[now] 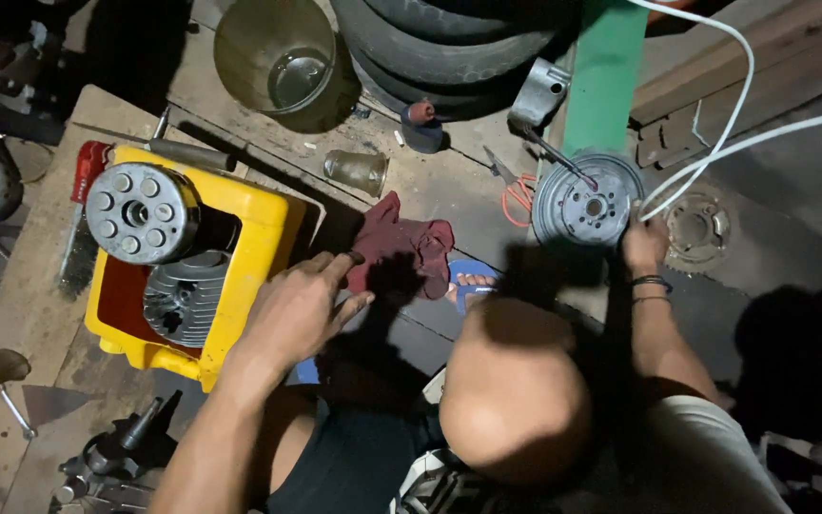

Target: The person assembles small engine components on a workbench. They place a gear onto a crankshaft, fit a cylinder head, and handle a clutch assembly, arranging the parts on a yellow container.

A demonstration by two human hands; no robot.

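Bent up close beneath the camera, the person's bare knee (514, 390) is filling the lower middle of the view, with a dark shirt lying left of it and a pale sleeve to its right.

At the left edge of the wooden board (21, 286) on the floor, a wire brush (78, 252) with a red handle is lying lengthwise. Just beside it a yellow plastic tub (264, 238) is sitting on the board; a round metal hub (142, 212) with a ring of holes is resting across its upper rim, and a finned grey engine part (183, 297) is lying inside it. Dark metal parts (111, 457) are lying near the lower left corner of the board.

The left hand (299, 306) is hovering over the right edge of the tub, fingers loosely apart and gripping nothing, fingertips reaching to a crumpled maroon rag (401, 246) on the concrete floor. Above the rag a small clear glass (356, 171) is lying on its side, and a metal bucket (276, 52) is standing farther up beside stacked tyres (449, 48).

Further right, a grey brake drum (587, 198) is lying flat at the foot of a green post (604, 76). The right hand (644, 240) is touching the drum's lower right rim; whether its fingers are closed on it cannot be told. White cables (744, 143) are running past the hand, over a rusty sprocket (696, 228)
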